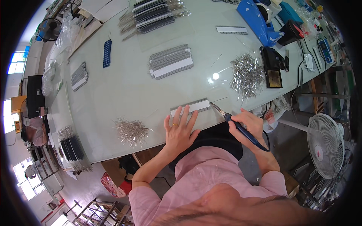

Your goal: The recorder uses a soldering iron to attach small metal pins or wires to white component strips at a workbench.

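Observation:
My left hand (181,130) lies with its fingers spread on a narrow grey gridded strip (200,104) that has a white band along it, near the table's front edge. In my right hand (247,126) is a soldering iron (241,129) with a dark blue handle and cable. Its metal tip meets the strip's right end, where a thin wire (220,100) stretches off to the right; whether they touch I cannot tell. A heap of silvery wire pieces (247,75) lies to the right, and a smaller heap (131,130) to the left.
Stacked grey strips (171,62) sit mid-table. Farther back is a pile of dark strips with wire ends (152,17). A soldering iron stand (272,64) and a blue dispenser (254,19) are at the right. Beyond the table's right edge stands a white fan (325,145).

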`<state>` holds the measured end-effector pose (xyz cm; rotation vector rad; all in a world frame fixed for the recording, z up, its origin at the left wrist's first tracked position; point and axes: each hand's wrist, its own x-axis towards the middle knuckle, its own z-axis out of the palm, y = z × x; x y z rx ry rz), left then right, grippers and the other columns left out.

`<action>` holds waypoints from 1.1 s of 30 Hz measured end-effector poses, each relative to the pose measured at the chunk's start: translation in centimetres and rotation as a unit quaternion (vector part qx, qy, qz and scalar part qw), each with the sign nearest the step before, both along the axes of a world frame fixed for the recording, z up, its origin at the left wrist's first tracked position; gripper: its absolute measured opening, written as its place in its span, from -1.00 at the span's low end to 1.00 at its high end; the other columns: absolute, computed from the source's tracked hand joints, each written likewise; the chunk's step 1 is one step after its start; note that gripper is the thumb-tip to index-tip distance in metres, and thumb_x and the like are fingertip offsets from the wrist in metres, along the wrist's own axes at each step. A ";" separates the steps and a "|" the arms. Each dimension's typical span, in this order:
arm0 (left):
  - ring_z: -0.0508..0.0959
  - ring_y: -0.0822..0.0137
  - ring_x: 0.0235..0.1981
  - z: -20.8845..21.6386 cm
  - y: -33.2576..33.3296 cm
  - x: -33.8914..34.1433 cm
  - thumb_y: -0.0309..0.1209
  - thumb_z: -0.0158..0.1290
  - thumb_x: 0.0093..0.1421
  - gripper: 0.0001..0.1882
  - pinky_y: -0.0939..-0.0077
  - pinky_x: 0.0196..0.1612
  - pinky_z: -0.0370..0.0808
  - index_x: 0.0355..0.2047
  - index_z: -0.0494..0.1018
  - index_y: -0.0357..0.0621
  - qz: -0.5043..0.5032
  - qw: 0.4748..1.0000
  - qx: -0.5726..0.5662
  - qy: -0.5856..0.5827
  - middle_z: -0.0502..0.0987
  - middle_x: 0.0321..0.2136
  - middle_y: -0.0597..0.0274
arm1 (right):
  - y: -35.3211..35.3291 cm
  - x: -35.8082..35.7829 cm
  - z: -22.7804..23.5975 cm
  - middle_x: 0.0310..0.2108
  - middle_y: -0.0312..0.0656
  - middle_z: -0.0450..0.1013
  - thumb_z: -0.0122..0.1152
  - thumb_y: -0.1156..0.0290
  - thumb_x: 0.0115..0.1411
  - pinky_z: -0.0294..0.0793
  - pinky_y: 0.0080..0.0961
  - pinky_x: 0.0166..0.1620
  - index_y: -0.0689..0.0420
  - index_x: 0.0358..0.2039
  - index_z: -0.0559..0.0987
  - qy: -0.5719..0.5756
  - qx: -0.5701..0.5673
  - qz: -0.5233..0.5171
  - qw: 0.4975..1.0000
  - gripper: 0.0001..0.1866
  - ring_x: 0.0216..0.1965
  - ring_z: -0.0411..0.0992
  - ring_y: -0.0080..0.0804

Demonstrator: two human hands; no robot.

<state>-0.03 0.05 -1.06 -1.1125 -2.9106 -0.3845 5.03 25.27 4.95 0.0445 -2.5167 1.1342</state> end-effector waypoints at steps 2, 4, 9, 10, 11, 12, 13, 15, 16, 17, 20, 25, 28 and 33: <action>0.11 0.13 0.38 0.3 -0.4 0.1 -0.07 0.19 0.12 -0.26 -0.12 0.33 -0.21 0.31 0.28 0.14 0.010 1.000 0.013 -0.003 0.17 0.35 0.12 | -0.4 -0.1 0.2 -0.61 -0.22 0.47 0.42 0.54 -0.11 0.61 -0.22 -0.07 0.12 -0.44 0.58 -0.004 0.017 0.000 1.000 -0.81 -0.59 0.48 -0.21; 0.12 0.14 0.38 1.0 -1.0 0.0 -0.09 0.20 0.11 -0.26 -0.12 0.34 -0.22 0.31 0.27 0.12 0.024 0.999 0.024 -0.003 0.17 0.35 0.12 | -0.1 0.1 -0.3 -0.61 -0.19 0.46 0.42 0.54 -0.10 0.59 -0.28 -0.07 0.13 -0.45 0.57 -0.018 0.019 -0.006 1.000 -0.81 -0.60 0.45 -0.18; 0.26 0.13 0.31 2.3 -5.8 -1.4 -0.32 0.20 0.06 -0.34 -0.09 0.33 -0.10 0.21 0.36 -0.05 0.087 0.995 0.052 0.022 0.31 0.27 0.16 | 0.9 1.1 -1.5 -0.55 -0.16 0.46 0.34 0.60 0.01 0.49 -0.28 0.10 0.22 -0.37 0.57 -0.065 -0.106 -0.047 0.991 -0.85 -0.52 0.47 -0.37; 0.30 0.13 0.29 2.2 -6.7 -1.6 -0.35 0.19 0.06 -0.39 -0.08 0.32 -0.03 0.18 0.40 -0.07 0.078 0.994 0.060 0.044 0.36 0.23 0.18 | 0.9 1.4 -2.0 -0.53 -0.16 0.47 0.31 0.61 0.03 0.47 -0.24 0.13 0.23 -0.36 0.56 -0.061 -0.146 -0.055 0.986 -0.86 -0.49 0.48 -0.38; 0.37 0.14 0.24 2.0 -7.3 -1.6 -0.38 0.18 0.07 -0.46 -0.03 0.29 0.08 0.12 0.45 -0.10 0.074 0.994 0.062 0.059 0.44 0.16 0.20 | 0.8 1.7 -2.3 -0.50 -0.16 0.48 0.28 0.62 0.05 0.45 -0.16 0.16 0.25 -0.36 0.55 -0.049 -0.170 -0.055 0.983 -0.88 -0.43 0.50 -0.37; 0.37 0.14 0.24 2.0 -7.7 -1.6 -0.38 0.18 0.07 -0.46 -0.03 0.29 0.08 0.12 0.45 -0.10 0.080 0.993 0.059 0.061 0.44 0.16 0.20 | 0.5 1.5 -2.3 -0.50 -0.16 0.48 0.28 0.62 0.05 0.45 -0.16 0.16 0.25 -0.36 0.55 -0.049 -0.173 -0.049 0.983 -0.88 -0.43 0.50 -0.37; 0.35 0.18 0.25 1.9 -7.9 -1.6 -0.34 0.19 0.09 -0.48 -0.03 0.28 0.11 0.10 0.46 -0.11 0.062 0.995 0.050 0.059 0.44 0.15 0.21 | 0.1 1.3 -2.2 -0.49 -0.16 0.49 0.28 0.61 0.05 0.45 -0.16 0.16 0.25 -0.35 0.55 -0.036 -0.159 -0.038 0.986 -0.88 -0.43 0.50 -0.37; 0.35 0.22 0.24 2.0 -7.9 -1.5 -0.31 0.20 0.12 -0.50 0.01 0.26 0.19 0.08 0.47 -0.13 0.036 0.997 0.038 0.059 0.44 0.14 0.24 | -0.6 0.8 -1.8 -0.49 -0.16 0.49 0.28 0.61 0.05 0.45 -0.15 0.16 0.24 -0.35 0.55 -0.023 -0.144 -0.024 0.989 -0.87 -0.43 0.50 -0.36; 0.35 0.22 0.24 1.9 -7.9 -1.6 -0.31 0.20 0.12 -0.50 0.01 0.26 0.19 0.08 0.47 -0.13 0.039 0.997 0.038 0.060 0.44 0.14 0.24 | -1.0 0.5 -1.6 -0.48 -0.15 0.50 0.28 0.61 0.05 0.45 -0.14 0.15 0.24 -0.36 0.55 -0.027 -0.138 0.002 0.990 -0.87 -0.42 0.51 -0.35; 0.35 0.23 0.24 1.6 -8.0 -1.7 -0.31 0.20 0.12 -0.50 0.02 0.26 0.20 0.08 0.47 -0.13 0.021 0.998 0.043 0.045 0.44 0.14 0.24 | -1.3 0.3 -1.4 -0.48 -0.14 0.50 0.28 0.61 0.04 0.46 -0.14 0.15 0.24 -0.36 0.55 -0.032 -0.132 0.027 0.990 -0.88 -0.41 0.52 -0.33; 0.38 0.24 0.21 1.2 -8.1 -1.3 -0.29 0.19 0.12 -0.49 0.04 0.25 0.23 0.09 0.46 -0.13 0.008 0.998 0.051 0.030 0.45 0.12 0.25 | -2.2 -0.2 -1.6 -0.47 -0.12 0.53 0.32 0.58 0.02 0.49 -0.12 0.11 0.23 -0.36 0.56 -0.021 -0.131 0.043 0.990 -0.85 -0.43 0.55 -0.29; 0.40 0.25 0.13 0.9 -7.2 -0.1 -0.22 0.22 0.09 -0.43 0.05 0.19 0.24 0.10 0.45 -0.15 0.116 0.990 0.054 0.060 0.44 0.04 0.24 | -4.4 -1.0 -1.7 -0.50 -0.13 0.55 0.36 0.54 -0.02 0.54 -0.10 0.04 0.19 -0.37 0.59 -0.015 -0.104 0.080 0.991 -0.83 -0.45 0.56 -0.23; 0.36 0.21 0.12 0.3 -6.9 0.0 -0.27 0.23 0.05 -0.41 0.04 0.17 0.22 0.11 0.45 -0.15 0.128 0.987 0.084 0.053 0.39 0.06 0.22 | -5.7 -1.8 -1.0 -0.51 -0.14 0.55 0.36 0.52 -0.02 0.55 -0.09 0.02 0.17 -0.38 0.59 -0.013 -0.078 0.099 0.992 -0.84 -0.46 0.56 -0.21; 0.35 0.24 0.13 0.2 -6.9 -0.2 -0.22 0.22 0.08 -0.40 0.06 0.18 0.20 0.13 0.43 -0.15 0.121 0.988 0.084 0.052 0.39 0.06 0.24 | -6.9 -2.6 -1.2 -0.51 -0.22 0.55 0.43 0.51 -0.07 0.60 -0.15 -0.03 0.12 -0.38 0.61 -0.006 -0.047 0.122 0.991 -0.80 -0.48 0.56 -0.25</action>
